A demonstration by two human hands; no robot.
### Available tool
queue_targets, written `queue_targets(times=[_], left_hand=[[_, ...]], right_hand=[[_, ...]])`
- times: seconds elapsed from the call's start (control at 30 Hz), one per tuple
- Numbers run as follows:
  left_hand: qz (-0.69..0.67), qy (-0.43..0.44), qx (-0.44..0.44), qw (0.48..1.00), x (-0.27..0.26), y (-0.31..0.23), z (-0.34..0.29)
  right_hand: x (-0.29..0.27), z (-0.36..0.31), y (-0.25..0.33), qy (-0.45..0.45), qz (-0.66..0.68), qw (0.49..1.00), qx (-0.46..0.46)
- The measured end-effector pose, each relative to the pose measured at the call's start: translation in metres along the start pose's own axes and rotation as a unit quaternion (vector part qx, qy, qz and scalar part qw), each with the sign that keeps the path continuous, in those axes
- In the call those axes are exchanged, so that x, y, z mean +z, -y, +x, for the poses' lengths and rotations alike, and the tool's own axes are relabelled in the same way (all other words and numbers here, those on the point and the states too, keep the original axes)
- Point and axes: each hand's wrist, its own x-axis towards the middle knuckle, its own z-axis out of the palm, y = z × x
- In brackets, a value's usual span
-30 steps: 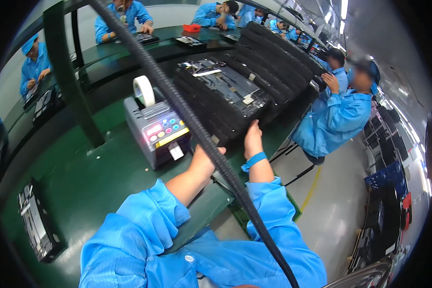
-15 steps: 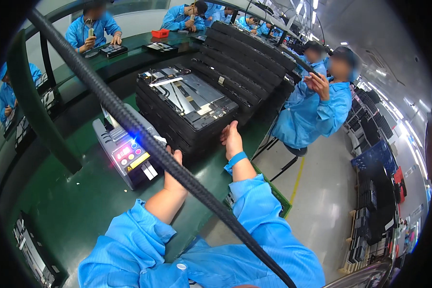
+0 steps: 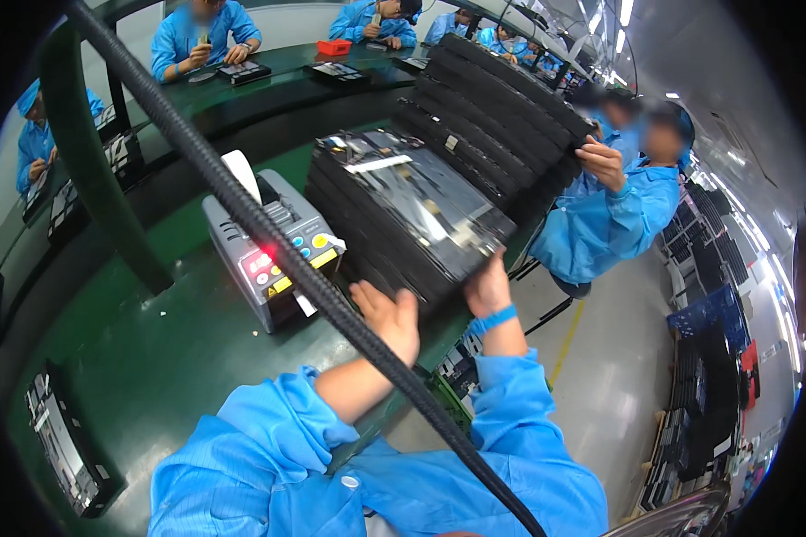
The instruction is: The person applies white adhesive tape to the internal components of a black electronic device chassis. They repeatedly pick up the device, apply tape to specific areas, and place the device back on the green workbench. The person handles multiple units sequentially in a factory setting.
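Note:
A stack of black trays (image 3: pixel 376 242) stands at the middle of the table, with a flat silver-grey electronic panel (image 3: pixel 430 192) with strips and small parts on top. My left hand (image 3: pixel 390 322) is at the near left side of the stack, fingers stretched and thumb raised, with nothing in it. At the near right corner, my right hand (image 3: pixel 490 288) touches the top tray; its fingers are blurred and partly hidden. A grey tape dispenser (image 3: pixel 287 237) with a lit red display and coloured buttons stands left of the stack.
A taller pile of black trays (image 3: pixel 501 107) rises behind. Another panel (image 3: pixel 58 438) lies at the table's left edge. A dark braided cable (image 3: pixel 331 313) crosses the view. A green crate (image 3: pixel 452 394) stands below the table's right edge. Several co-workers sit around; one (image 3: pixel 613 215) is at the right.
The stack has come nearer and to the right, turned slightly. My right hand has met its corner, and my left hand has moved right, away from the tape dispenser. The view has shifted.

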Motion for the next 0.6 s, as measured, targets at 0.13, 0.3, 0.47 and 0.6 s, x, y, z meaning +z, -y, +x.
queue_targets(times=[0.13,0.3,0.47,0.6], left_hand=[[0.034,0.189,-0.025,0.981,-0.014,-0.02,-0.063],[-0.057,0.175,-0.072,0.98,-0.035,-0.036,-0.079],[-0.049,-0.028,-0.002,0.998,0.007,0.008,-0.033],[-0.079,-0.021,-0.031,0.996,0.008,-0.022,-0.039]], right_hand=[[-0.05,-0.064,0.024,0.027,0.023,0.999,0.006],[-0.113,-0.058,0.043,0.056,0.012,0.997,0.051],[-0.098,-0.018,0.037,0.019,-0.024,0.995,0.094],[-0.099,-0.018,0.03,0.004,-0.012,0.996,0.086]])
